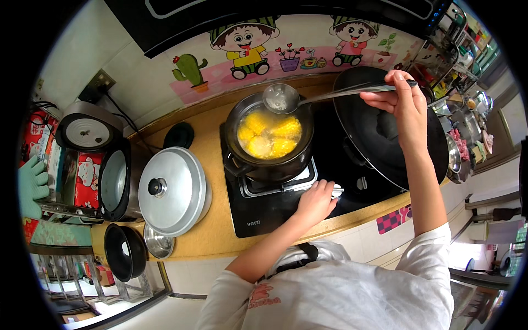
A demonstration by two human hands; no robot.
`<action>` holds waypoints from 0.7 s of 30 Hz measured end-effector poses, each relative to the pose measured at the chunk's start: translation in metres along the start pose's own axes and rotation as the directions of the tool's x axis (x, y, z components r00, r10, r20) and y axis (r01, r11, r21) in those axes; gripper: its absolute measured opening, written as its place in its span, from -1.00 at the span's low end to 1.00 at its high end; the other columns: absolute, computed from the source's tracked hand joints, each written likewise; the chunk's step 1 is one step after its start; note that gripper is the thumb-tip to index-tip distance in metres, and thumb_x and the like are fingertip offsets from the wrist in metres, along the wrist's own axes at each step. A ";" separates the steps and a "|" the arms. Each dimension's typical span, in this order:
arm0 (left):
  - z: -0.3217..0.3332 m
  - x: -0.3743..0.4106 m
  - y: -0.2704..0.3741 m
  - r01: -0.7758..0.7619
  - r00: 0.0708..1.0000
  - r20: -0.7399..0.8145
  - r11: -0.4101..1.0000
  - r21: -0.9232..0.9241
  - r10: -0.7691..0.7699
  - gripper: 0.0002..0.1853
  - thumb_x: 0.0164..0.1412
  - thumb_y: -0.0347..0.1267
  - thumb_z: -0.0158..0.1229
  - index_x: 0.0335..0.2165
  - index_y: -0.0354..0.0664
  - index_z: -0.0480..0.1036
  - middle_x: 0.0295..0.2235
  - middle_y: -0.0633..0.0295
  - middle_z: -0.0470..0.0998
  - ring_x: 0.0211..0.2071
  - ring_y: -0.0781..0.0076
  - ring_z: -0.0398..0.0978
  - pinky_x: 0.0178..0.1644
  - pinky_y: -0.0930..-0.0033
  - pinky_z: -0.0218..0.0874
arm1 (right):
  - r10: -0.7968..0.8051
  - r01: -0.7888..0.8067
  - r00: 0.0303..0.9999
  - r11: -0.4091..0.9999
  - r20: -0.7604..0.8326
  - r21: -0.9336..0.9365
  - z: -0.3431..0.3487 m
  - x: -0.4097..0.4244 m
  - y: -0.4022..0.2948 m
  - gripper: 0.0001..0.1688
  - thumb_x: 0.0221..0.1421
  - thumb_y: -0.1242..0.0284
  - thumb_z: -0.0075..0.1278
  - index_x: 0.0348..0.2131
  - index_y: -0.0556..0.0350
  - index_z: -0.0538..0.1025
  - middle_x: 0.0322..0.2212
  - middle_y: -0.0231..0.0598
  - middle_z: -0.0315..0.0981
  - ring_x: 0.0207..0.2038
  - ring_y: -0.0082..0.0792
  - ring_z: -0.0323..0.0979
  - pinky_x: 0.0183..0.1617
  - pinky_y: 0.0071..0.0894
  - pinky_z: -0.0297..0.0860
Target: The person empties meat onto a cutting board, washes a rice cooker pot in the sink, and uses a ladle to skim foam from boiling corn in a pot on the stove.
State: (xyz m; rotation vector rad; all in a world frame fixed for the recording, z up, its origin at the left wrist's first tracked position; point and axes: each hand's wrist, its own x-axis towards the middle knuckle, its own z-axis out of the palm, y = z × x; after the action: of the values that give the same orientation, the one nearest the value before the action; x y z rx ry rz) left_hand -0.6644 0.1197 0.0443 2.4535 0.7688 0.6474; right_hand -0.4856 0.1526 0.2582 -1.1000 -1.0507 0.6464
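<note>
My right hand (402,93) is raised at the upper right, its fingers closed on the handle of a metal ladle (281,99). The ladle's bowl hangs over the back rim of a dark pot (268,168) and holds a little whitish liquid or foam. Pieces of corn cob (286,127) lie in steaming, bubbling liquid inside the pot, which stands on the left burner of a black gas stove (260,210). At the stove's front edge, the fingers of my left hand (317,203) are on a silver control knob (337,191).
A large black wok (383,123) covers the stove's right side. Left of the stove are a lidded aluminium pot (171,189), an open rice cooker (113,179), a black bowl (123,252) and a steel bowl (160,243). A range hood (288,6) hangs above.
</note>
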 end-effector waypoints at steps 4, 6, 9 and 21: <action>0.044 0.016 -0.007 -0.037 0.993 0.115 0.935 0.353 -0.004 -0.69 -0.17 -0.27 0.21 -0.43 -0.25 0.43 -0.39 0.20 0.37 -0.32 0.30 0.36 -0.35 0.37 0.25 | 0.024 -0.024 1.000 1.000 0.003 -0.019 0.003 -0.001 -0.001 -0.71 0.23 0.32 -0.28 -0.33 0.22 0.30 -0.45 -0.24 0.36 -0.42 -0.27 0.52 -0.33 -0.46 0.47; 0.060 0.016 -0.012 -0.099 0.986 0.165 0.856 0.507 0.016 -0.78 -0.17 -0.29 0.15 -0.48 -0.17 0.44 -0.42 0.26 0.37 -0.34 0.36 0.34 -0.38 0.40 0.20 | 0.025 -0.025 1.000 0.999 -0.003 -0.024 0.001 -0.001 -0.001 -0.71 0.23 0.31 -0.28 -0.33 0.23 0.30 -0.45 -0.24 0.36 -0.42 -0.27 0.52 -0.34 -0.45 0.47; 0.070 0.020 -0.014 -0.116 0.984 0.179 0.833 0.540 0.021 -0.83 -0.12 -0.32 0.07 -0.50 -0.17 0.45 -0.46 0.28 0.37 -0.34 0.37 0.34 -0.37 0.41 0.18 | 0.010 -0.010 1.000 1.000 -0.011 -0.020 0.000 0.000 -0.003 -0.70 0.23 0.31 -0.27 -0.33 0.23 0.30 -0.44 -0.24 0.35 -0.42 -0.26 0.52 -0.34 -0.44 0.47; 0.064 0.042 0.002 0.486 0.804 0.324 0.865 0.125 -0.499 -0.69 0.03 -0.23 -0.02 -0.55 -0.25 0.51 -0.52 0.01 0.53 -0.42 0.05 0.51 -0.37 0.13 0.35 | -0.045 0.045 0.999 0.999 0.010 -0.013 -0.007 0.002 -0.012 -0.70 0.23 0.30 -0.27 -0.34 0.23 0.30 -0.43 -0.27 0.33 -0.41 -0.26 0.52 -0.34 -0.46 0.47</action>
State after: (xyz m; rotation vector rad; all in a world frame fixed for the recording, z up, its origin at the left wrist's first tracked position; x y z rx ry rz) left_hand -0.5966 0.1248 0.0087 2.1642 1.2099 -0.0021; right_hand -0.4791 0.1472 0.2700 -1.0822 -1.0866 0.6101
